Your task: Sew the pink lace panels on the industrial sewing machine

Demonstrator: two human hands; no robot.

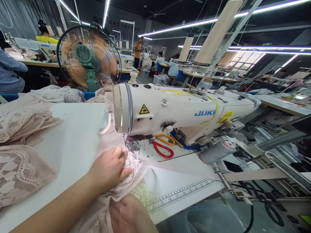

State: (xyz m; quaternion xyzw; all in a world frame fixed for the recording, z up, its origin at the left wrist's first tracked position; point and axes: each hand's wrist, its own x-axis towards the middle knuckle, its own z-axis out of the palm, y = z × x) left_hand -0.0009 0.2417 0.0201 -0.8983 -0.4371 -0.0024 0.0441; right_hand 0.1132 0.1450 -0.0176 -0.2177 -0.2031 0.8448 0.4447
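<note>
A pale pink lace fabric piece (126, 183) lies under the presser foot (131, 149) of a white JUKI sewing machine (155, 106). My left hand (109, 168) rests on this fabric just left of the foot, fingers curled and thumb pressed on the lace. Lower down, my right hand (130, 212) is at the hanging part of the fabric; its fingers are mostly covered by the cloth. Scissors with red and orange handles (162, 149) lie on the machine bed behind the foot.
More lace pieces (21, 171) are piled at the left on the white table (75, 136). A ruler strip (179, 194) runs along the front edge. A large fan (88, 58) stands behind the table. A grey thread cone (217, 151) is at the right. People sit at machines beyond.
</note>
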